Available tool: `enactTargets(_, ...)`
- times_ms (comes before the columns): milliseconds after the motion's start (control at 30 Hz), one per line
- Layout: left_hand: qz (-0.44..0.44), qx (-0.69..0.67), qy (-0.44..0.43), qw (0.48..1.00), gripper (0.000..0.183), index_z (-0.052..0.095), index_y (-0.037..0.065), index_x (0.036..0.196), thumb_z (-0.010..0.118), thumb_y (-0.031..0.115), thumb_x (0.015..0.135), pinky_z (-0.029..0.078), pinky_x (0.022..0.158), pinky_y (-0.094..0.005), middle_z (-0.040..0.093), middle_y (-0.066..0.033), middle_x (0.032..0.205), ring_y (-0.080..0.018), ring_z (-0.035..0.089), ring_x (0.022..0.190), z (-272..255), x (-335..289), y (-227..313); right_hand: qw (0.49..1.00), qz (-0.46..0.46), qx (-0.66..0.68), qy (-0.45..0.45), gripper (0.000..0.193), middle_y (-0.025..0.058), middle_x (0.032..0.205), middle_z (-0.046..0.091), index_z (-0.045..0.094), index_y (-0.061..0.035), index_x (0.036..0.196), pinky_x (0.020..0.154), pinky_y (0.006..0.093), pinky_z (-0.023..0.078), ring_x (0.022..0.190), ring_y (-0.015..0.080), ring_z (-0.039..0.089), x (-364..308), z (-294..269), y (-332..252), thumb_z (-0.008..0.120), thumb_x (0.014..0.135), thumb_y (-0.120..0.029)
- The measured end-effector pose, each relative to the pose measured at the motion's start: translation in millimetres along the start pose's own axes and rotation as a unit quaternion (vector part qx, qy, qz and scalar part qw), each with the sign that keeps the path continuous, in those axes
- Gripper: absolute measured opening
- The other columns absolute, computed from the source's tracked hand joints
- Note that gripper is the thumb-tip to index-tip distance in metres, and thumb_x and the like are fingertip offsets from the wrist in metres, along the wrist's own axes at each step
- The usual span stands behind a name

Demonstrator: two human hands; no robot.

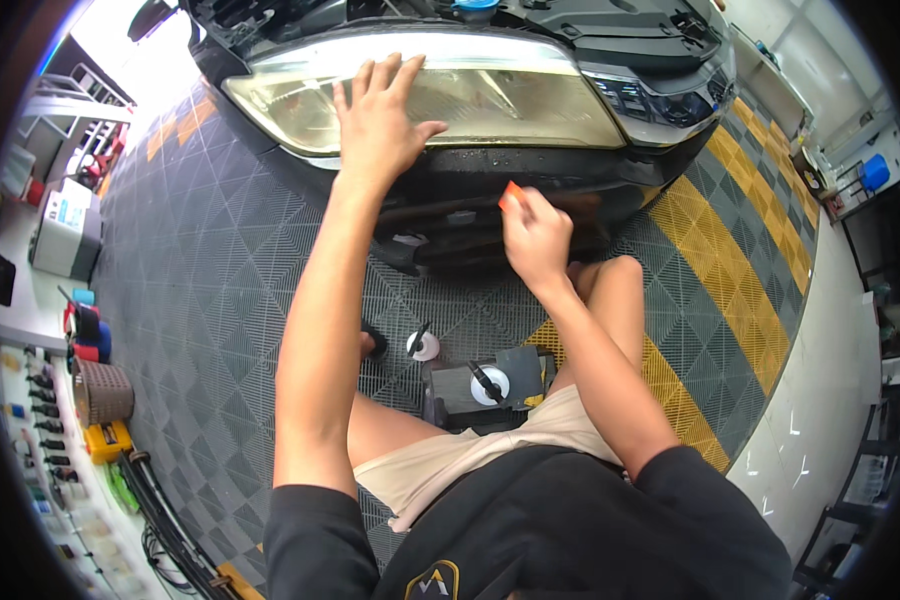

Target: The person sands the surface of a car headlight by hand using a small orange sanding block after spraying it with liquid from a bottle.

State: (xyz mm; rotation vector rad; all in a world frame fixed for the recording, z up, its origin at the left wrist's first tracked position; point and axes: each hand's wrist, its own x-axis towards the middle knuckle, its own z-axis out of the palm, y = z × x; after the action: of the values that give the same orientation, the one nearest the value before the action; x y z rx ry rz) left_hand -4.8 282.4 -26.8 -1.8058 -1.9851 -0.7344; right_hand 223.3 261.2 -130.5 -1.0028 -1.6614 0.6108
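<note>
My left hand (pixel 378 125) lies with spread fingers against the yellowed, hazy headlight (pixel 520 105) of a dark car, holding nothing. A bright whitish band runs along the lamp's upper part. Below the lamp, in front of the dark bumper (pixel 450 215), is my right hand (pixel 538 238), its fingers closed on a small orange flat piece (pixel 512 194). One corner of that piece sticks out above the fingers; the rest is hidden, so its kind cannot be told. Water drops speckle the bumper just under the lamp.
Between my legs stand a spray bottle (pixel 426 346) and a dark grey box (pixel 448 390) with another white, black-topped bottle (pixel 490 385). The raised hood exposes the engine bay (pixel 610 30). Grey and yellow floor tiles (pixel 740 240) surround me. Shelves of bottles (pixel 45 430) line the left.
</note>
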Motion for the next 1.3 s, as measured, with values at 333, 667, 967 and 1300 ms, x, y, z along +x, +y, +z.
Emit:
enactTargets(333,0.044,0.049,0.017,0.998,0.096,0.049,0.023,0.158,0.091,0.048,0.076,0.024,0.124,-0.0690,0.048,-0.0055,0.162,-0.0345,0.037,0.155,4,3,-3,0.965,0.161,-0.120,-0.172,0.024,0.0204,0.066,0.065,0.062,-0.0013,0.082,0.059,0.0517,0.050,0.061,0.0413,0.067,-168,-46,117,0.066,0.097,-0.021)
enactTargets(667,0.041,0.060,0.044,0.996,0.086,0.054,0.020,0.153,0.087,0.050,0.079,0.029,0.123,-0.0627,0.057,-0.0068,0.152,-0.0325,0.047,0.145,3,13,-1,0.954,0.158,-0.106,-0.230,0.024,0.0208,0.069,0.067,0.063,-0.0016,0.085,0.063,0.0528,0.052,0.067,0.0439,0.069,-170,-39,110,0.066,0.097,-0.022)
enactTargets(967,0.016,0.096,0.024,0.995,0.088,0.047,0.021,0.157,0.076,0.064,0.087,0.024,0.122,-0.0697,0.049,-0.0069,0.158,-0.0332,0.040,0.152,8,11,7,0.973,0.173,0.018,-0.154,0.025,0.0182,0.060,0.058,0.063,-0.0001,0.082,0.053,0.0430,0.043,0.050,0.0314,0.059,-123,-35,82,0.065,0.098,-0.019)
enactTargets(1300,0.032,0.039,0.033,0.998,0.086,0.054,0.019,0.152,0.088,0.049,0.079,0.025,0.122,-0.0677,0.056,-0.0053,0.153,-0.0306,0.044,0.148,2,5,2,1.000,-0.025,-0.018,-0.004,0.027,0.0182,0.060,0.059,0.063,-0.0006,0.078,0.054,0.0454,0.046,0.054,0.0380,0.061,85,-8,-14,0.068,0.097,-0.020)
